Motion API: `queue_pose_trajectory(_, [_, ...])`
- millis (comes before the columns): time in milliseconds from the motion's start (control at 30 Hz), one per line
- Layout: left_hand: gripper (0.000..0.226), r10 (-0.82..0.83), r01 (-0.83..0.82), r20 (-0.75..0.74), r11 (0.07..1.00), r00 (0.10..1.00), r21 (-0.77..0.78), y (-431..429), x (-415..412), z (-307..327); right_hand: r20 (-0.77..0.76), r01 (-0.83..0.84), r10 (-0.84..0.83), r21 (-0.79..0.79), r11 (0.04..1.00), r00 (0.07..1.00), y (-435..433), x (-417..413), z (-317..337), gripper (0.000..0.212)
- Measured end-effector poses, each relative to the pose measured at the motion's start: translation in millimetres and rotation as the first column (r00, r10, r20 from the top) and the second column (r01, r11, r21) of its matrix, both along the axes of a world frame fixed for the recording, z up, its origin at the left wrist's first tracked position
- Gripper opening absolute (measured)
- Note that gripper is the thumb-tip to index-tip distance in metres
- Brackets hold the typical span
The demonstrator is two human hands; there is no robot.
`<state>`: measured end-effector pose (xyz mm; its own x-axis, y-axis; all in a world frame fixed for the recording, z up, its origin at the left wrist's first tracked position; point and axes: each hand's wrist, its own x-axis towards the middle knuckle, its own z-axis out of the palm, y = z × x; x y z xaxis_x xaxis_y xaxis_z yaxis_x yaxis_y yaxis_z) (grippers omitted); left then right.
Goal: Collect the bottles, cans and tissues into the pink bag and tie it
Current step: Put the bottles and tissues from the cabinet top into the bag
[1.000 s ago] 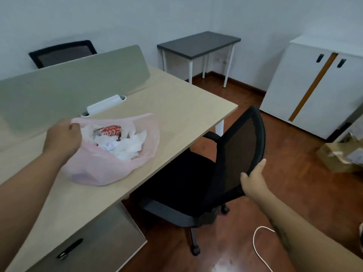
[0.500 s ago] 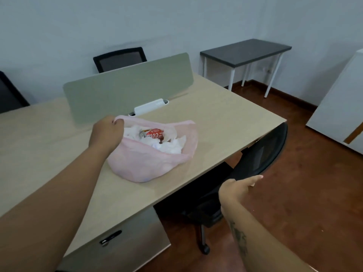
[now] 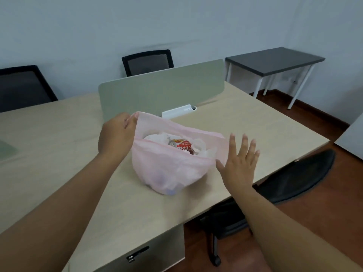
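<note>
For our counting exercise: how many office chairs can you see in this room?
3: one chair far left behind the desk, one chair behind the green divider, one chair tucked under the desk's near right edge. Others may be out of view.

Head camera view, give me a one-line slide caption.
Left hand pinches the open pink bag rim while the open right hand reaches in.

1. Desk: light wood-grain top, running from the left edge of the view to a corner at the right.
2. Pink bag: sits directly on the desk near its front edge, mouth open, with a red can and white tissues inside.
3. Green divider panel: stands upright across the desk behind the bag.
4. White power strip: lies at the panel's base.
</note>
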<state>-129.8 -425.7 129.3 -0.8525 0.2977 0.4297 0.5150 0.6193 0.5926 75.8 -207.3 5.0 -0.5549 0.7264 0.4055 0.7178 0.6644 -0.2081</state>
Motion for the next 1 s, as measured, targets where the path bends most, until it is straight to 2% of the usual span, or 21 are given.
queue_pose_trajectory(100, [0.03,-0.086,0.085,0.087,0.996,0.992,0.016,-16.5,-11.2,5.2,0.073,0.008,0.002,-0.143,0.99,0.997,17.7,-51.3,19.5,0.103])
queue_pose_trajectory(133, [0.024,-0.122,0.123,0.103,0.992,0.987,-0.01,-21.1,-15.0,7.8,0.106,0.013,0.008,-0.203,0.979,0.994,24.1,-63.7,19.7,0.091])
queue_pose_trajectory(167, [0.02,-0.136,0.142,0.107,0.989,0.985,-0.045,-25.5,-18.5,10.7,0.108,0.012,0.017,-0.268,0.963,0.994,32.3,-73.4,16.2,0.069])
queue_pose_trajectory(233, [0.013,-0.082,0.092,0.092,0.989,0.992,-0.112,-33.6,-28.8,14.1,-0.043,-0.02,0.0,-0.472,0.882,0.999,42.8,-86.3,16.7,0.015])
queue_pose_trajectory(300, [0.007,0.028,-0.014,0.077,0.984,0.997,-0.176,-39.6,-42.9,19.8,-0.267,-0.191,0.042,-0.56,0.807,0.963,49.6,-107.3,38.6,0.018])
queue_pose_trajectory(367, [0.01,0.114,-0.098,0.084,0.979,0.99,-0.176,-45.3,-60.6,35.4,-0.37,-0.29,0.104,-0.491,0.822,0.923,55.5,-134.0,83.9,0.016])
queue_pose_trajectory(433, [0.018,0.23,-0.219,0.099,0.97,0.968,-0.108,-47.0,-81.3,66.8,-0.419,-0.37,0.202,-0.373,0.851,0.885,57.9,-165.0,132.6,0.014])
queue_pose_trajectory(500, [0.024,0.334,-0.348,0.127,0.932,0.934,0.104,-49.0,-97.0,99.2,-0.296,-0.496,0.414,-0.309,0.812,0.861,58.3,-192.8,162.8,0.013])
queue_pose_trajectory(567, [0.029,0.381,-0.465,0.299,0.831,0.875,0.303,-54.9,-103.7,120.3,-0.181,-0.625,0.599,-0.271,0.732,0.78,53.4,-214.0,182.6,0.017])
queue_pose_trajectory(600, [0.029,0.351,-0.499,0.395,0.779,0.849,0.379,-59.4,-100.4,126.0,-0.225,-0.67,0.631,-0.246,0.7,0.742,46.6,-222.2,193.2,0.018])
queue_pose_trajectory(633, [0.024,0.372,-0.535,0.423,0.753,0.826,0.382,-67.1,-100.6,129.5,-0.296,-0.709,0.647,-0.224,0.668,0.703,37.4,-230.4,205.1,0.016])
queue_pose_trajectory(700, [0.022,0.408,-0.629,0.491,0.616,0.769,0.474,-90.1,-92.9,144.3,-0.312,-0.785,0.723,-0.161,0.599,0.616,13.0,-247.6,229.0,0.015])
queue_pose_trajectory(733, [0.024,0.435,-0.631,0.459,0.576,0.775,0.519,-106.2,-86.1,157.0,-0.28,-0.816,0.768,-0.138,0.562,0.576,-2.0,-256.7,241.0,0.017])
queue_pose_trajectory(800, [0.018,0.631,-0.684,0.299,0.546,0.715,0.484,-146.6,-71.8,184.4,-0.297,-0.861,0.81,-0.106,0.497,0.505,-37.0,-276.1,267.5,0.023])
queue_pose_trajectory(833, [0.019,0.718,-0.716,0.17,0.582,0.675,0.386,-169.8,-58.5,198.1,-0.332,-0.881,0.82,-0.09,0.464,0.466,-57.3,-284.0,282.4,0.025])
queue_pose_trajectory(900, [0.024,0.791,-0.752,-0.031,0.593,0.611,0.287,-222.3,-22.1,227.5,-0.368,-0.91,0.838,-0.061,0.411,0.403,-102.4,-298.4,311.1,0.027])
queue_pose_trajectory(1000, [0.029,0.823,-0.859,-0.309,0.511,0.477,0.034,-311.5,44.8,263.0,-0.325,-0.935,0.887,0.024,0.353,0.327,-180.5,-302.2,349.0,0.027])
